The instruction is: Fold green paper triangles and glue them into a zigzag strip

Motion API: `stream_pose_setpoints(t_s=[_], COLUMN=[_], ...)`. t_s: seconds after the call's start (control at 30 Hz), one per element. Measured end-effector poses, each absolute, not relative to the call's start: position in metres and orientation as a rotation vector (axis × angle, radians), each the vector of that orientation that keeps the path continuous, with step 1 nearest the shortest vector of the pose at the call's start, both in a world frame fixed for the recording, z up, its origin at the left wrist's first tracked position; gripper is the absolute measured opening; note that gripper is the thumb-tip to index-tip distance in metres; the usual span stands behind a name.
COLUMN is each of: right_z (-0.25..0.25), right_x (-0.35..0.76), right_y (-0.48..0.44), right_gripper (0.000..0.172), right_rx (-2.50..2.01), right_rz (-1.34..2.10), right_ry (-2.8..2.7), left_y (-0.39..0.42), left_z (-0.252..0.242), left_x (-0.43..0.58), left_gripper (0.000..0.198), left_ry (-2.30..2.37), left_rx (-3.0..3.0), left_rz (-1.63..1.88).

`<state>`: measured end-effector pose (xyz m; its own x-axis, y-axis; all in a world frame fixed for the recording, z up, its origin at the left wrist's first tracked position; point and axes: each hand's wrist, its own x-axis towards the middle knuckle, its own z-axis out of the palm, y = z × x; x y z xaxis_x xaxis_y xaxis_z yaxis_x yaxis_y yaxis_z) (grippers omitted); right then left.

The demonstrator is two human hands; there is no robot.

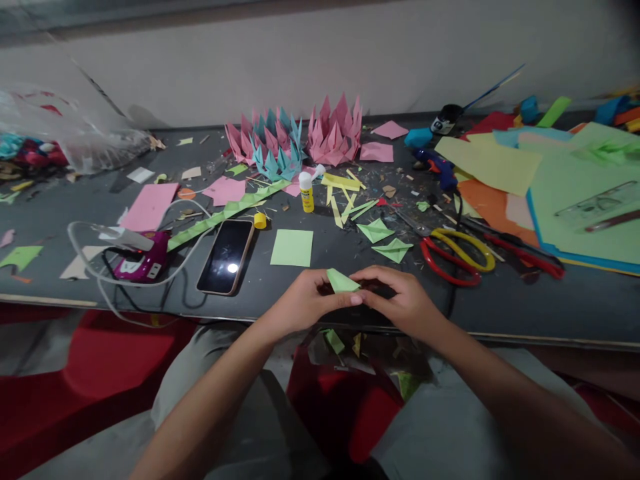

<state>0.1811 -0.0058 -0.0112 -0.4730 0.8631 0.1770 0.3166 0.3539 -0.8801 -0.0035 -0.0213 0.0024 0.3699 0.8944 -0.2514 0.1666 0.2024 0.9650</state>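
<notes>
green paper [342, 281] in hands [303, 301] [411, 300]; cup [447, 120] holds stick [493, 88]

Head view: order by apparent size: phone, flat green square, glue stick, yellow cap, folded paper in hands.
1. Phone
2. Green square
3. Glue stick
4. Yellow cap
Folded paper: unsure, partly covered and closer.

Single view, head-worn: we look forward and down from above the lap [445, 420], across the tabletop [265, 287] at close range to the wall [200, 67] behind it; the left hand [300, 303] and right hand [410, 300] fall just below the frame's centre.
</notes>
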Motion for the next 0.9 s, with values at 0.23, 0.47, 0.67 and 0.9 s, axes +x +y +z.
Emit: stream_pose_setpoints(t_s=[0.23, 0.47, 0.67, 0.9], right_z=[-0.012, -0.014, -0.014, -0.026], right_x=[0.179, 0.183, 0.188, 0.185], right_y=[-0.009, -0.005, 0.0, -0.003], right_gripper=[0.018, 0.022, 0.032, 0.029], right_rx=[-1.027, -1.213, -1.339, -1.455], right_rz=[1.239, 1.116, 1.093, 0.448], right_ry=[-1.887, -1.766, -1.927, -2.301], left_y=[-0.023, -0.023, -0.02, -0.025], left_z=[0.007, 0.007, 0.003, -0.009], left_x=[-0.006, -0.004, -0.004, 0.007], left_gripper=[0.022, 0.021, 0.027, 0.019], left_ry=[1.061, 1.067, 1.424, 1.87], left_rx=[1.402, 1.401, 1.58, 2.219], left_rz=[0.58, 0.563, 0.614, 0.447])
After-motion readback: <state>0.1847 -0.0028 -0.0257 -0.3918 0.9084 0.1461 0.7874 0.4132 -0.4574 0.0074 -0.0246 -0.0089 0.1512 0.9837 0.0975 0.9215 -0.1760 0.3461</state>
